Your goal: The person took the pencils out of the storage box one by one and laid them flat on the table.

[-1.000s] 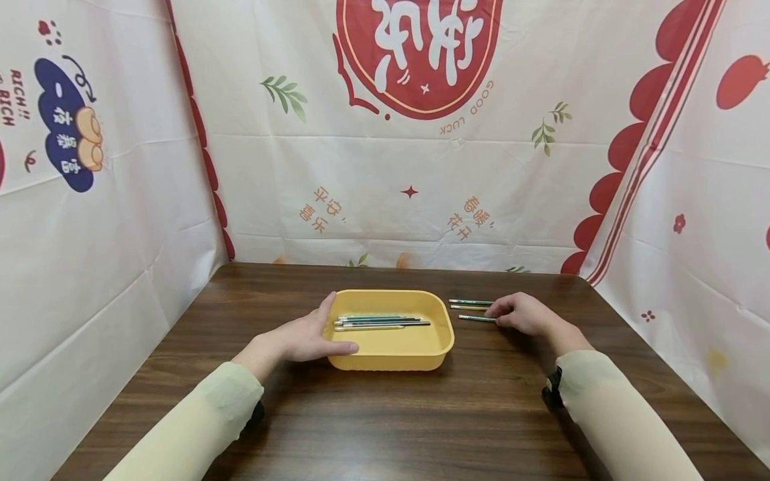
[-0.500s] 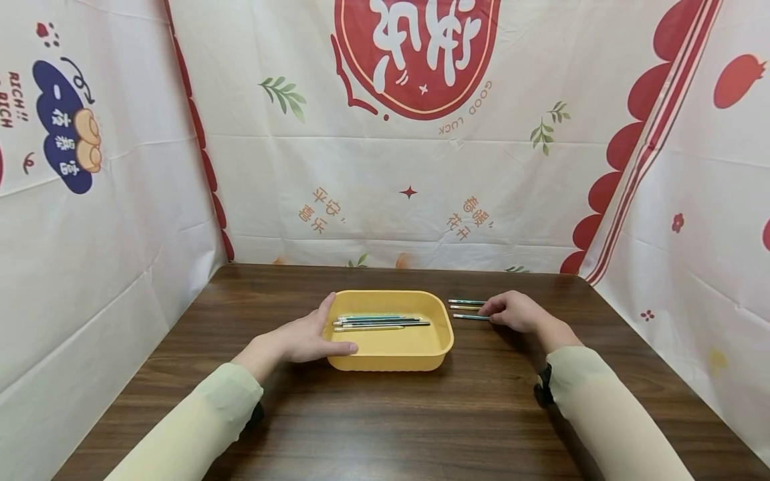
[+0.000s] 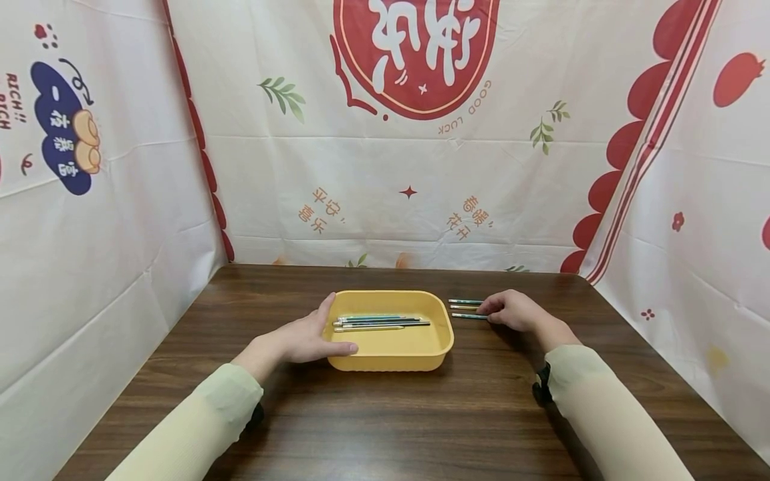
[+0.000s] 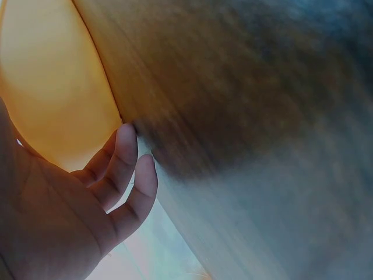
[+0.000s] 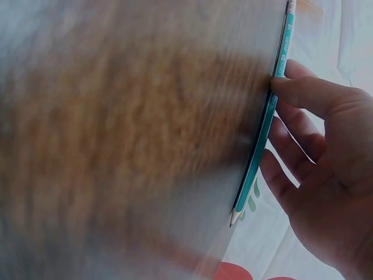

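My left hand point(image 3: 303, 339) holds the left end of a yellow plastic box point(image 3: 391, 363), its thumb over the near rim; in the left wrist view the fingers point(image 4: 125, 157) bend loosely against the box's side. Several pencils point(image 3: 385, 324) lie lengthwise inside the box. To the right of it, my right hand point(image 3: 514, 310) pinches a green pencil point(image 5: 256, 151) lying on the table, thumb on its near side. Just behind that pencil lie a yellow pencil point(image 3: 462, 307) and another green pencil point(image 3: 464, 301), roughly parallel, their right ends hidden by the hand.
The dark wood table point(image 3: 385, 421) runs back to a printed white cloth point(image 3: 373, 167) hung behind it. More cloth hangs along the left point(image 3: 120, 267) and right point(image 3: 692, 267) sides. Pale sleeves cover both forearms.
My right hand has slid the nearest green pencil a little to the left, so its end now sits almost level with the other two. The left hand and the box stay in place.
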Tool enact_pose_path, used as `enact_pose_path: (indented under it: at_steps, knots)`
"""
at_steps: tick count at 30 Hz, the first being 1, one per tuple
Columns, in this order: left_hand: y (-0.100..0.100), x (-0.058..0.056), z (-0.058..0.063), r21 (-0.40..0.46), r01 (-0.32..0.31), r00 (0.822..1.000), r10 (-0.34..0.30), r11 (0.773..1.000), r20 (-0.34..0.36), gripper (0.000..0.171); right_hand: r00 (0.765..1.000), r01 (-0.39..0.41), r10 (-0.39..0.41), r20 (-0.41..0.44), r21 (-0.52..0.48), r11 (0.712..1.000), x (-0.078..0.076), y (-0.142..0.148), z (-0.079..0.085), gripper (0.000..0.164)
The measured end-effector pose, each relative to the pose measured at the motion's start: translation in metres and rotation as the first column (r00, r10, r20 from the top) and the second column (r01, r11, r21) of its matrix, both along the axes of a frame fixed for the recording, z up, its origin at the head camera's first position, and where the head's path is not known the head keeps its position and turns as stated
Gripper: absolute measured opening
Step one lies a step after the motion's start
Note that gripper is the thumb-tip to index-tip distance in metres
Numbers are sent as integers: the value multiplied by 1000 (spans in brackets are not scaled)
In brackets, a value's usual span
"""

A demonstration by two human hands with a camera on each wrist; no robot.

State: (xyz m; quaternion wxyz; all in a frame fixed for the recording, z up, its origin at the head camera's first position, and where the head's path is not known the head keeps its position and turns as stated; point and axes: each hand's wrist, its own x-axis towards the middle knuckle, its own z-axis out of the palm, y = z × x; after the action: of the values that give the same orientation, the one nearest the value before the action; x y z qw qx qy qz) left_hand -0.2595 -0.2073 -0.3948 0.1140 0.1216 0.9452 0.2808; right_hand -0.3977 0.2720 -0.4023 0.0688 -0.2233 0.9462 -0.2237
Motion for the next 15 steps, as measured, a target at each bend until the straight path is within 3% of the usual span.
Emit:
enact_pose_path:
  at_steps: [15]
  knots:
    - [1, 1, -1, 6, 0, 1000, 0, 1000, 3, 136, 998, -1, -7, -60, -128, 992, 4, -10, 13, 25]
